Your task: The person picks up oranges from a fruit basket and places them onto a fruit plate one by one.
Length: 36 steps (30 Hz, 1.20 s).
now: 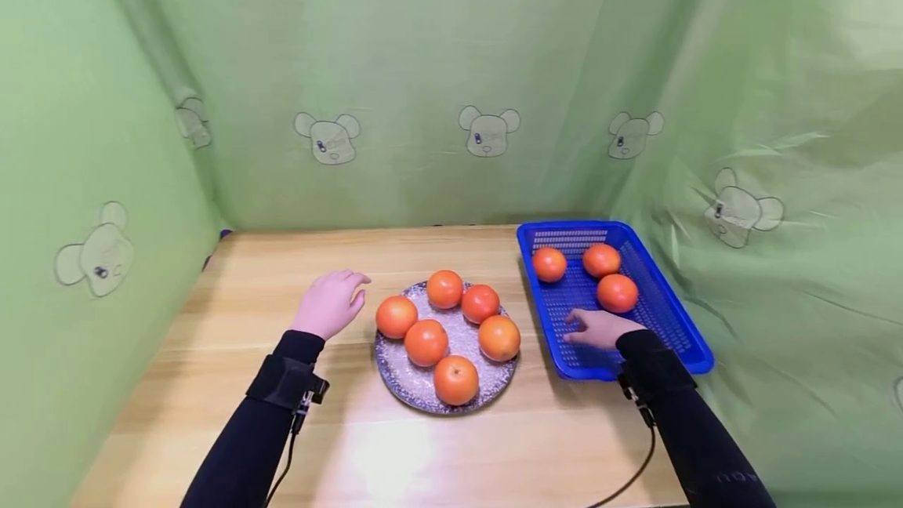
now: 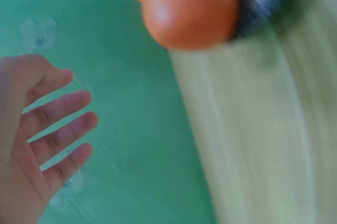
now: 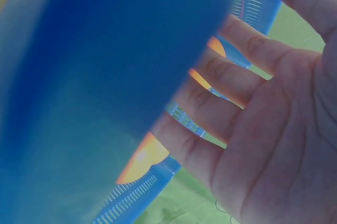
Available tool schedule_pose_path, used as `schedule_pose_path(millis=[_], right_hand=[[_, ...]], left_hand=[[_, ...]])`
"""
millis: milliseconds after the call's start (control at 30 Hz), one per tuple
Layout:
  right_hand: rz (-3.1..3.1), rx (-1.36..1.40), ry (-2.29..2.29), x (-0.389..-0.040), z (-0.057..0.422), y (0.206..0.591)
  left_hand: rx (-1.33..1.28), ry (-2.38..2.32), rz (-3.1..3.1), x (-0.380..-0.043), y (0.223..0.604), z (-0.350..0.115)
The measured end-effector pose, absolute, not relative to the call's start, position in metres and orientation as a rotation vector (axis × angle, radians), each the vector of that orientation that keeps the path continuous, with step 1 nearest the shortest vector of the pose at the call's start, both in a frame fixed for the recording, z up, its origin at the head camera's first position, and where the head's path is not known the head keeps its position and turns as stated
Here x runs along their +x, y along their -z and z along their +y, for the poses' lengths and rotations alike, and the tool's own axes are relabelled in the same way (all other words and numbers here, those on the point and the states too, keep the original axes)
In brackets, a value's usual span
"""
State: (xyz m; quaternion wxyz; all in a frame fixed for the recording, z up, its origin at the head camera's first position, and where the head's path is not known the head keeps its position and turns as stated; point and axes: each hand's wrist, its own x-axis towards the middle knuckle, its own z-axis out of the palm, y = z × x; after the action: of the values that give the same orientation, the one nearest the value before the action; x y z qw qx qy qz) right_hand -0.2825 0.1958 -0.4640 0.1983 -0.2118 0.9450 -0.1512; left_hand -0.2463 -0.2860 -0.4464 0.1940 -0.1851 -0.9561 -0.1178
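Observation:
Left of a speckled plate [image 1: 416, 379], my left hand [image 1: 330, 302] hovers with bent, spread fingers and holds nothing. Several round orange-red tomatoes [image 1: 455, 380] rest on the plate; one tomato [image 2: 192, 11] shows large in the left wrist view, apart from that hand. My right hand [image 1: 598, 329] reaches over the near part of a blue plastic basket [image 1: 666, 296], its fingers parted and nothing in them. Beyond it, three tomatoes [image 1: 617, 293] lie in the basket. In the right wrist view, the blurred basket wall [image 3: 105, 66] hides the fingertips.
The plate and basket stand side by side on a light wooden table [image 1: 247, 414]. Green cloth [image 1: 395, 61] printed with bear heads hangs behind and at both sides, close against the basket's right edge. A cable [image 1: 635, 477] trails from each wrist camera.

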Motion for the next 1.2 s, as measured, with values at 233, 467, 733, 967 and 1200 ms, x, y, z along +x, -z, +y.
schedule_pose_path(millis=[233, 467, 733, 967, 1200], right_hand=[[2.631, -0.531, 0.476, -0.261, 0.229, 0.461], [2.641, -0.498, 0.472, -0.244, 0.252, 0.453], [2.665, -0.548, 0.484, -0.239, 0.263, 0.435], [2.732, -0.708, 0.477, -0.251, 0.254, 0.404], [2.803, -0.803, 0.406, -0.306, 0.213, 0.347]], left_hand=[[-0.395, 0.332, -2.839, -0.264, 0.488, -0.292], [-0.303, 0.411, -2.95, -0.274, 0.512, -0.286], [-0.308, 0.451, -2.946, -0.284, 0.507, -0.283], [-0.306, 0.42, -2.946, -0.281, 0.502, -0.303], [-0.237, 0.409, -2.936, -0.25, 0.503, -0.343]])
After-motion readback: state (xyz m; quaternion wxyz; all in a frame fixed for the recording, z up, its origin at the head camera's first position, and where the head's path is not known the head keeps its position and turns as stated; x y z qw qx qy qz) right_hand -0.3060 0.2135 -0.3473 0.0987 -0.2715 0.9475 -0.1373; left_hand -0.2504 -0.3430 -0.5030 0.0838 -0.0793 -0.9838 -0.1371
